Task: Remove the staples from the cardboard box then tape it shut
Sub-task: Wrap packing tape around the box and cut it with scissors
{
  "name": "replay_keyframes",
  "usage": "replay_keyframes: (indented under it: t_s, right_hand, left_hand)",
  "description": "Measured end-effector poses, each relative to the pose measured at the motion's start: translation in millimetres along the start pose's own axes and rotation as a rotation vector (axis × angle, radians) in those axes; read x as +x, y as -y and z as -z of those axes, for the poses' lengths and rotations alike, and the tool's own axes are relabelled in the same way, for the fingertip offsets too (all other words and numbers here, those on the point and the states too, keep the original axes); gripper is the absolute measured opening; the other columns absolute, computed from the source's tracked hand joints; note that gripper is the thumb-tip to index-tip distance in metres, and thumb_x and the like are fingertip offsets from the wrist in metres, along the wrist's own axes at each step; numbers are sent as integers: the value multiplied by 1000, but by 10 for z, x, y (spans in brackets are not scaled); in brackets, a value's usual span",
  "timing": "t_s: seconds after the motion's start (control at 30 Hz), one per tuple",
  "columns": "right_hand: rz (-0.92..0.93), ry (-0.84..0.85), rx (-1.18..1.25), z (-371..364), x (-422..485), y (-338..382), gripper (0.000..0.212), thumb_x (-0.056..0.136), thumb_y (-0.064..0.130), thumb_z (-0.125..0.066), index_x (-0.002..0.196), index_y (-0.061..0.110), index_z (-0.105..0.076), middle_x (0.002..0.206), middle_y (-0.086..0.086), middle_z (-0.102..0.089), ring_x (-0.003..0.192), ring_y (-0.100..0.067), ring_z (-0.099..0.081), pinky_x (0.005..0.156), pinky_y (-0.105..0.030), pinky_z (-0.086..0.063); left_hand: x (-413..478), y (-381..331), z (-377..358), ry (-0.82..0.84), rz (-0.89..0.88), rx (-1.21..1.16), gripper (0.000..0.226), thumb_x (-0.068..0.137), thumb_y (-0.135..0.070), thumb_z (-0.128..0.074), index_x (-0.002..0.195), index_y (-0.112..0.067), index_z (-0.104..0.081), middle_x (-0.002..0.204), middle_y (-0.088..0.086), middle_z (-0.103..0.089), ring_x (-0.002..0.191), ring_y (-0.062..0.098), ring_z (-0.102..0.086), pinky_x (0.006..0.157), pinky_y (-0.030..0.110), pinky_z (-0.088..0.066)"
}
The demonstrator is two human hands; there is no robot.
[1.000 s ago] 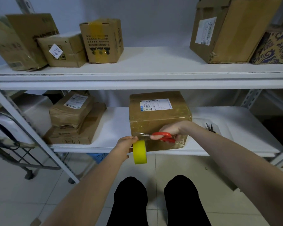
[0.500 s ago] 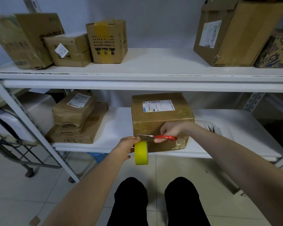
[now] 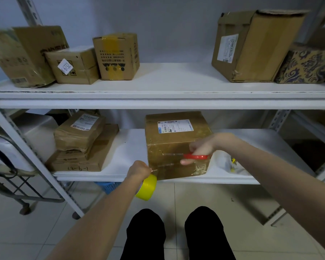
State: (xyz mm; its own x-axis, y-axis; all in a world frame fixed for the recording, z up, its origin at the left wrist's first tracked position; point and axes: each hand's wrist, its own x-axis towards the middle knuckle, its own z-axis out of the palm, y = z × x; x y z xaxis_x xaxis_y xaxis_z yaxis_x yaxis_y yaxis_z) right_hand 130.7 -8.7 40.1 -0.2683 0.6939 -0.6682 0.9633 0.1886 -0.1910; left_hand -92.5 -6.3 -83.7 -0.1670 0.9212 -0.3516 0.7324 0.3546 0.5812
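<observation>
Cardboard, glossy with clear tape already laid over it, makes up the box (image 3: 176,145), which sits on the lower shelf (image 3: 131,147) directly ahead of both hands. It is judged stiff at its edges and corners but slick on the taped faces, so it is best steadied by a palm pressed on top or gripped at a corner; its weight cannot be told. The tape roll (image 3: 146,188) is judged light and rigid, and is best held through its core. It is grasped by the left hand (image 3: 139,170), fingers curled round it, with a short strip drawn from beside the thumb to the box's near lower corner. The right hand (image 3: 203,147) is clenched on the red handles of the scissors (image 3: 184,156), whose blades point toward the left hand, flat against the box front.

Compared with half a second ago, the scissors are held higher, away from the strip, and the roll hangs lower and tilted; the strip appears cut or close to it.
</observation>
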Motion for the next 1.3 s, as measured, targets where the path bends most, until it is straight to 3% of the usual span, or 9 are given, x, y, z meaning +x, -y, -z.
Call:
replay_keyframes:
  t_s: [0.13, 0.27, 0.4, 0.53, 0.67, 0.93, 1.07, 1.17, 1.3]
  right_hand:
    - [39, -375, 161, 154, -127, -2, 49, 82, 60, -62, 107, 20, -52, 99, 3, -57, 96, -20, -55, 80, -29, -46]
    - [-205, -814, 105, 89, 82, 33, 64, 82, 60, -61, 124, 14, -45, 106, -3, -60, 96, -22, -59, 70, -31, -51]
    - [-287, -915, 151, 28, 347, 93, 61, 89, 50, -57, 133, 10, -43, 131, -12, -49, 124, -31, -43, 95, -40, -46]
    - [-111, -1187, -79, -82, 434, 305, 42, 91, 32, -55, 129, 13, -50, 126, -7, -55, 118, -23, -50, 92, -35, -47]
    - [312, -1036, -360, -237, 552, 592, 50, 89, 41, -57, 134, 20, -48, 132, -3, -53, 122, -23, -49, 100, -37, -39]
    - [211, -907, -527, -309, 849, 614, 80, 82, 42, -70, 147, 21, -30, 151, -3, -35, 134, -25, -35, 110, -40, -27]
    - [181, -1003, -517, -387, 903, 695, 76, 73, 62, -67, 130, 16, -45, 129, -7, -49, 120, -28, -47, 103, -45, -32]
    - [205, -1123, -433, -433, 981, 798, 62, 76, 62, -64, 116, 16, -55, 113, -7, -58, 107, -29, -55, 97, -45, -37]
    - [254, -1221, -383, -449, 973, 756, 49, 64, 52, -73, 97, 16, -63, 92, -5, -63, 85, -27, -62, 84, -39, -46]
  left_hand:
    - [1, 39, -19, 42, 55, 117, 18, 92, -25, -56, 84, -11, -50, 86, 7, -52, 82, 20, -51, 69, 27, -39]
    - [21, 28, 83, 22, 69, 62, 20, 91, -26, -59, 80, -11, -51, 83, 8, -54, 82, 23, -56, 68, 27, -42]
    - [13, 16, 219, 20, 67, 61, 23, 91, -28, -57, 75, -13, -51, 73, 5, -52, 79, 21, -57, 67, 26, -42]
    - [30, 48, 309, 24, 64, 58, 25, 92, -28, -56, 72, -15, -49, 72, 5, -51, 71, 18, -55, 62, 22, -43]
    - [18, 75, 346, 42, 49, 42, 27, 92, -27, -55, 70, -13, -50, 71, 5, -51, 64, 17, -54, 53, 20, -41]
    - [-21, 40, 358, 51, -52, -97, 17, 90, -24, -60, 78, -12, -58, 80, 8, -58, 77, 26, -61, 68, 28, -49]
    - [-68, 6, 382, 57, -75, -162, 18, 88, -22, -63, 74, -12, -59, 86, 12, -60, 83, 31, -63, 77, 35, -54]
    - [-139, -23, 451, 77, -49, -150, 14, 92, -21, -57, 94, -7, -62, 87, 11, -57, 76, 25, -58, 54, 25, -42]
    - [-200, -16, 512, 57, -112, -135, 15, 94, -21, -55, 89, -7, -57, 71, 6, -49, 66, 20, -51, 52, 22, -35]
